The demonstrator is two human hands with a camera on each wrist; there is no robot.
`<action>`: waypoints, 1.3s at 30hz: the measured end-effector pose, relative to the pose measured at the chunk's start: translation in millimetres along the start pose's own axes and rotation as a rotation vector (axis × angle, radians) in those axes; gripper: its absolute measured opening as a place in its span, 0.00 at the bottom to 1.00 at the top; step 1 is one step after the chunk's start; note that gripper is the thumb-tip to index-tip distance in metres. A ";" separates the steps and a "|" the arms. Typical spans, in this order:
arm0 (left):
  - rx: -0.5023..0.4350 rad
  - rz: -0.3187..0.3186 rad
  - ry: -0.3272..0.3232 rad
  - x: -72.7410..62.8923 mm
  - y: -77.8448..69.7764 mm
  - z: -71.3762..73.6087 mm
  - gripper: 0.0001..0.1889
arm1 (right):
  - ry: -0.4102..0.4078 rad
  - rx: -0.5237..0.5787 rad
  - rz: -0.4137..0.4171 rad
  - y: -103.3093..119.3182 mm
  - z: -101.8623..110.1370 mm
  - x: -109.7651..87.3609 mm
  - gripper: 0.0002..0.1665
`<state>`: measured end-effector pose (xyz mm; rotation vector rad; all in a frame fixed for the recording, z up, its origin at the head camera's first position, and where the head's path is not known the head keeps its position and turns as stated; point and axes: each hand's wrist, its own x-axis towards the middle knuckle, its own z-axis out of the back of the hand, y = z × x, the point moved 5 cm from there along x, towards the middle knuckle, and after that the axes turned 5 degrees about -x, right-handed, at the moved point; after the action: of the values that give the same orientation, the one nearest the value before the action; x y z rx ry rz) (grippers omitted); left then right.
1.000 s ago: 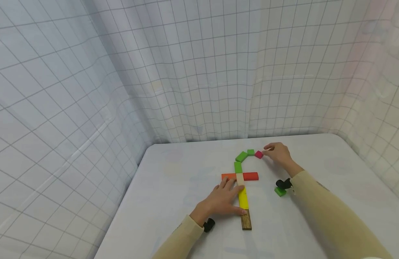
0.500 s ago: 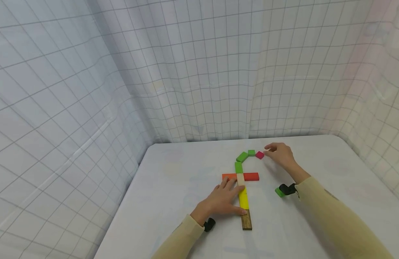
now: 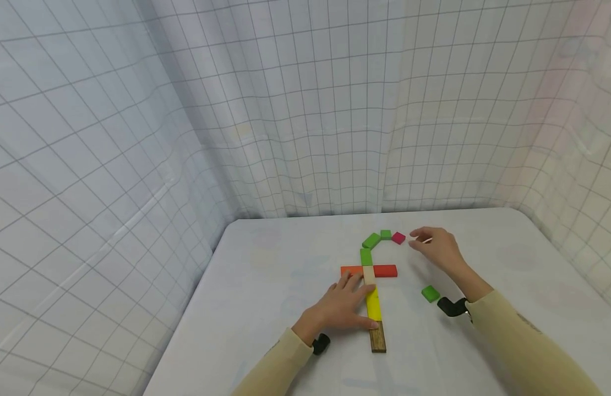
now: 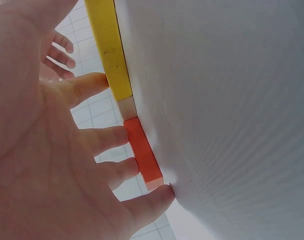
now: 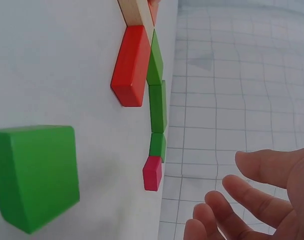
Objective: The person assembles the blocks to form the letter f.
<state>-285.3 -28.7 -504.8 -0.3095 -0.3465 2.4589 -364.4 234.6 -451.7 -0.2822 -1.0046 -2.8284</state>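
Observation:
My left hand (image 3: 339, 305) lies spread over a line of flat blocks, its fingertips on the orange block (image 4: 143, 150) and the yellow block (image 4: 112, 52). Its thumb rests by the dark brown block (image 3: 377, 338). Between the yellow and orange blocks shows a pale wooden block (image 3: 368, 274). To the right of the pink block (image 3: 398, 238), my right hand (image 3: 439, 247) hovers with nothing in its fingers. That pink block ends a curve of green blocks (image 3: 371, 240) rising from the pale one. A red block (image 3: 385, 270) points right from the cross.
A loose green block (image 3: 430, 293) lies on the white table (image 3: 266, 275), below the right hand. A white gridded curtain (image 3: 305, 110) hangs behind the table and on both sides. Black camera mounts stick out at both wrists.
My right hand has drawn away from the pink block, to the right and toward me, uncovering the loose green block. My left hand stays in place.

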 end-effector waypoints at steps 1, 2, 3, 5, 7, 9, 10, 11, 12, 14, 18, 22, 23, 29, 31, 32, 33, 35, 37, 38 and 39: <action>0.000 0.000 0.000 -0.1 -0.1 0.1 0.48 | 0.001 -0.002 0.001 -0.2 0.4 -2.9 0.20; 0.000 0.000 0.000 -0.2 -0.2 0.1 0.48 | 0.003 0.000 0.002 -0.1 0.8 -5.8 0.21; -0.002 0.000 0.000 -0.5 -0.2 0.3 0.48 | 0.006 0.001 0.000 -0.2 1.2 -8.8 0.21; -0.005 0.001 0.000 -1.0 -0.2 0.3 0.48 | 0.013 0.007 -0.005 -0.3 1.8 -15.3 0.21; -0.009 -0.001 0.002 -1.6 -0.6 0.7 0.47 | 0.024 0.011 -0.011 -1.4 2.0 -21.8 0.22; -0.008 -0.001 0.004 -1.9 -0.4 0.6 0.47 | 0.033 0.011 -0.016 -3.6 1.2 -27.5 0.22; -0.009 -0.001 0.003 -1.9 -0.3 0.8 0.47 | 0.036 0.011 -0.019 -5.0 0.7 -30.1 0.22; -0.011 -0.003 0.001 -2.0 -0.4 1.0 0.47 | 0.038 0.009 -0.022 -6.6 0.1 -32.6 0.22; -0.011 -0.003 0.001 -2.0 -0.3 1.2 0.47 | 0.041 0.008 -0.026 -8.4 -0.7 -34.9 0.22; -0.010 -0.004 0.000 -2.0 -0.3 1.8 0.47 | 0.049 0.004 -0.032 -12.4 -3.0 -39.2 0.22; -0.023 -0.002 -0.002 -2.8 -0.7 2.7 0.47 | 0.082 0.008 -0.047 -20.3 -10.0 -48.4 0.21; -0.028 0.002 0.001 -3.4 -1.0 2.2 0.47 | 0.122 0.018 -0.048 -25.0 -16.0 -56.9 0.21; -0.029 0.002 0.001 -3.4 -1.0 1.9 0.47 | 0.130 0.017 -0.048 -25.9 -17.0 -58.6 0.20; -0.021 -0.002 -0.007 -3.1 -1.1 2.0 0.47 | 0.174 0.013 -0.065 -28.2 -19.6 -67.0 0.20; -0.024 -0.002 -0.009 -3.2 -1.2 2.2 0.47 | 0.195 0.018 -0.066 -27.6 -19.8 -70.5 0.21; -0.024 -0.001 -0.007 -3.2 -1.2 2.1 0.47 | 0.204 0.020 -0.067 -27.4 -20.0 -72.3 0.22; -0.024 -0.001 -0.005 -3.3 -1.3 2.2 0.47 | 0.212 0.020 -0.067 -27.4 -20.4 -73.7 0.22; -0.022 -0.001 -0.003 -3.2 -1.3 2.1 0.48 | 0.227 0.024 -0.062 -26.9 -20.5 -76.3 0.23; -0.022 0.000 -0.002 -3.3 -1.5 2.4 0.48 | 0.234 0.025 -0.057 -26.9 -20.7 -77.7 0.23; -0.021 0.000 -0.001 -3.2 -1.3 2.3 0.48 | 0.233 0.023 -0.058 -27.3 -20.8 -77.8 0.23; -0.020 0.000 -0.002 -3.1 -1.3 2.3 0.48 | 0.235 0.023 -0.052 -27.4 -20.7 -77.8 0.23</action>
<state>-282.9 -30.0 -501.8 -0.3160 -0.3725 2.4572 -296.3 247.0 -501.1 0.0790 -1.0051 -2.8089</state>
